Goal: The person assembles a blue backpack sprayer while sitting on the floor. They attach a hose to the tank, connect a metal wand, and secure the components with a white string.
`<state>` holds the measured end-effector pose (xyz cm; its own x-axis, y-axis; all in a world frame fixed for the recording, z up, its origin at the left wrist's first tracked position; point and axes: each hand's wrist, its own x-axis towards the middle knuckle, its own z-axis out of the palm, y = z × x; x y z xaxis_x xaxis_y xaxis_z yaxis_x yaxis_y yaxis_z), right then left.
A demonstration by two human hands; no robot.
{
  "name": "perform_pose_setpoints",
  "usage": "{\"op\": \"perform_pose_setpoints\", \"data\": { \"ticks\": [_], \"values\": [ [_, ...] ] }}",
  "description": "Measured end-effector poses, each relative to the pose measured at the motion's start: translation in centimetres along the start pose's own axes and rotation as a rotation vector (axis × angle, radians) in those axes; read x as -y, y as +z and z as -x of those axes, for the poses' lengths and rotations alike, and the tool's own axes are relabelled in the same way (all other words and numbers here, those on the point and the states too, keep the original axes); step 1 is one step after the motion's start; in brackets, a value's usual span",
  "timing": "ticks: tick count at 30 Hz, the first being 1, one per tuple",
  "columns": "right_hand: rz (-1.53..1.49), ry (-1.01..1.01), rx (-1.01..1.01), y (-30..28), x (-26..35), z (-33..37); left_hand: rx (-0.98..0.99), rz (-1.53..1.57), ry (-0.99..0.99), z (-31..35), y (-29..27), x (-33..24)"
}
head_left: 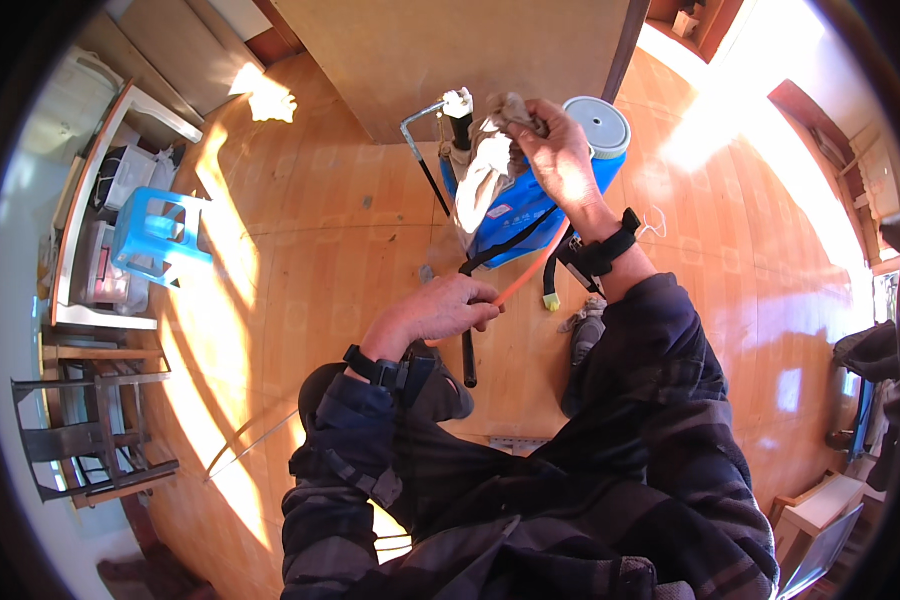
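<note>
Dark plaid jacket (560, 520) nearest; fingers of right hand (558, 150) grip beige cloth (483, 180) by blue tank (530, 208) on floor (310, 220), those of left hand (438, 310) curl around orange hose (535, 268), whose tug could tip the tank.

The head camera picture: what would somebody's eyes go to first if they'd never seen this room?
Probably the bright blue tank with its round grey lid, above the middle, where the right hand grips a pale cloth. Next might come the orange hose running from beside the tank down to the left hand. Over on the left sits a light blue stool.
</note>
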<state>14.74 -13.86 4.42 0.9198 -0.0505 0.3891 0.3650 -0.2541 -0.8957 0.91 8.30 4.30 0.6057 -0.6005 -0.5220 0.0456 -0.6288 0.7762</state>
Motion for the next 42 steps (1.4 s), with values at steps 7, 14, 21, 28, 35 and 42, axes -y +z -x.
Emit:
{"op": "perform_pose_setpoints", "data": {
  "ticks": [7, 14, 21, 28, 35, 42],
  "values": [
    [0.330, -0.040, 0.128, 0.4, -0.1, 2.6, 0.036, -0.035, -0.045, -0.5, 0.3, -0.6],
    [-0.234, 0.044, 0.520, 1.3, -1.0, 3.1, 0.042, -0.044, -0.038, -0.6, 0.3, -0.6],
    [-0.897, 0.255, 0.030, 0.2, 0.9, -1.2, 0.031, 0.021, -0.015, -0.3, 0.5, -0.4],
    [-0.761, 0.350, 0.208, 3.2, -0.9, -0.2, 0.002, 0.039, 0.017, -0.3, 0.8, 0.1],
    [-0.429, 0.148, 0.304, 4.2, 3.1, 1.2, -0.005, -0.106, 0.087, 0.0, 0.7, -0.5],
    [-0.013, -0.199, 0.129, 6.0, 5.2, -2.0, -0.011, -0.114, 0.129, -0.2, 1.2, 0.2]
  ]
}}
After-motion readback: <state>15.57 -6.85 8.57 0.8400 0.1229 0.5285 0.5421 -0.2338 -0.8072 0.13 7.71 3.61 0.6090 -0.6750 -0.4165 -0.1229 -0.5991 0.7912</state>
